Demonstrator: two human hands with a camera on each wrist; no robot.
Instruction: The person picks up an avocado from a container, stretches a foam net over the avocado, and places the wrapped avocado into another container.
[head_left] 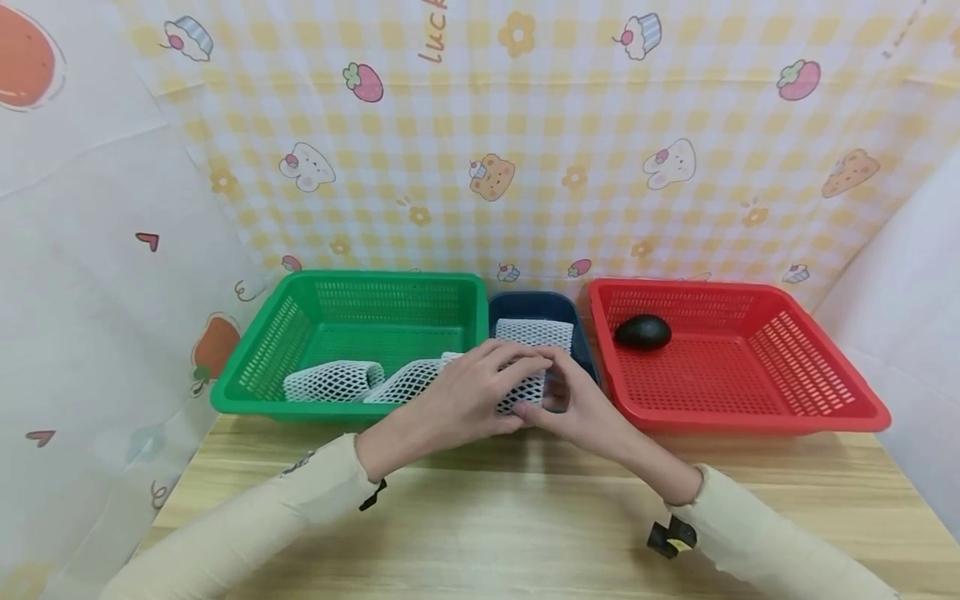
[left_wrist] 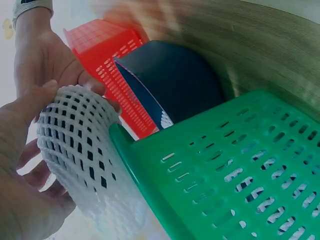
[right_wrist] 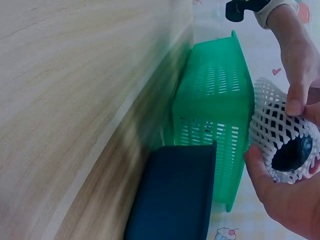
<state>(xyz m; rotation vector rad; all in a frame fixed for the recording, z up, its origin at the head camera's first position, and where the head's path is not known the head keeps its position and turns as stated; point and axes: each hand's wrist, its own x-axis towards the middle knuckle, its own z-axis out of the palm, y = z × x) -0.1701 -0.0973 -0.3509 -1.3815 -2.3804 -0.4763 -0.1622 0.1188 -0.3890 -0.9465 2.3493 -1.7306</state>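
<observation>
Both hands hold a white foam net sleeve (head_left: 522,393) in front of the dark blue bin. In the right wrist view a dark avocado (right_wrist: 292,154) shows through the sleeve's open end, with the mesh around it. My left hand (head_left: 472,387) grips the sleeve from the left, its thumb on the mesh in the left wrist view. My right hand (head_left: 581,410) holds the end where the avocado shows, thumb and fingers around the rim. The left hand partly hides the sleeve in the head view.
A green basket (head_left: 348,408) at left holds several white net-sleeved items (head_left: 330,382). More white foam netting (head_left: 536,332) lies in the dark blue bin (head_left: 528,298). At right, a red basket (head_left: 750,421) holds a bare avocado (head_left: 643,332). All stand on a wooden table (head_left: 525,517) before a patterned cloth.
</observation>
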